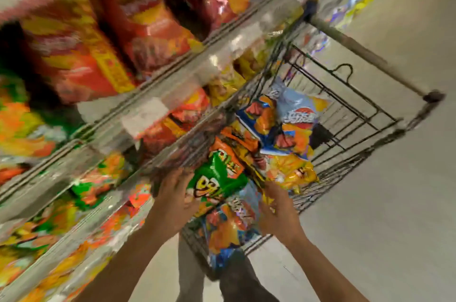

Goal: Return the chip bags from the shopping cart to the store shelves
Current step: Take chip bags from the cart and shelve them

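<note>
We are reaching both hands into the wire shopping cart (pixel 365 114), which is standing just beside the store shelves (pixel 158 84) with several chip bags heaped in it. The step in hand, as we judge it, is taking hold of the next bag, most likely the green chip bag (pixel 217 176) lying on top of the near end of the pile. To do this well we are wanting a light hold at the bag's two side edges rather than a squeeze on its puffed middle, lifting it straight up clear of the cart wall, then matching it to the green bags (pixel 86 193) showing on the lower shelf at the left.

The left hand (pixel 172 200) is lying against the left edge of the green bag, fingers fairly straight and a little spread, touching it rather than closed round it, though blur is hiding the fingertips. The right hand (pixel 278 210) is hovering at the right of a blue and orange chip bag (pixel 232 222), fingers loosely curved and parted; whether it is touching any bag we cannot tell.
</note>
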A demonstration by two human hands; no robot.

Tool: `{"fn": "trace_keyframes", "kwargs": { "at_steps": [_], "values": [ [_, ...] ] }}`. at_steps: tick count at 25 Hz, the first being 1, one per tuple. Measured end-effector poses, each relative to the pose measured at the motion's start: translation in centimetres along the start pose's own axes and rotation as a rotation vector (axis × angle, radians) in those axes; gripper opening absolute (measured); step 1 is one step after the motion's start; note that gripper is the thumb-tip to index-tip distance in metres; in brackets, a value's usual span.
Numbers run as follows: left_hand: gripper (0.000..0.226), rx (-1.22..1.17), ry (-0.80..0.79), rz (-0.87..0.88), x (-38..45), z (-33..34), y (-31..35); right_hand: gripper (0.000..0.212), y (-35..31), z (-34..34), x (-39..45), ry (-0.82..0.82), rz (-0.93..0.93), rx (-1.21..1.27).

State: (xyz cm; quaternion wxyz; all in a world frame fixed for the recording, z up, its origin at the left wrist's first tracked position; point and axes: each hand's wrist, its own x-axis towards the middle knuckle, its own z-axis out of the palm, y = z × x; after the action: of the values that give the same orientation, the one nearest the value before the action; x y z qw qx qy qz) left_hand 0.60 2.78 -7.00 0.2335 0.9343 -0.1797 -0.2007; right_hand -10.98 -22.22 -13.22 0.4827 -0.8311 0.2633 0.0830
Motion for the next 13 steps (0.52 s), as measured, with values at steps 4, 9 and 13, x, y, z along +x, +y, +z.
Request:
{"fn": "trace_keyframes", "kwargs": {
  "at_steps": [4,9,13],
  "values": [
    [0.065,0.059,-0.087,0.01,3.5,2.5,2.6,0.053,1.8,-5.4,5.2,0.19,0.089,0.101],
    [0.066,0.02,-0.394,-0.063,5.5,8.3,3.9,0.073,1.9,-11.2,14.4,0.317,0.097,0.246],
    [0.086,0.04,-0.55,-0.229,5.3,12.9,2.1,0.082,1.8,-12.4,19.2,0.157,0.158,0.41]
  ]
}}
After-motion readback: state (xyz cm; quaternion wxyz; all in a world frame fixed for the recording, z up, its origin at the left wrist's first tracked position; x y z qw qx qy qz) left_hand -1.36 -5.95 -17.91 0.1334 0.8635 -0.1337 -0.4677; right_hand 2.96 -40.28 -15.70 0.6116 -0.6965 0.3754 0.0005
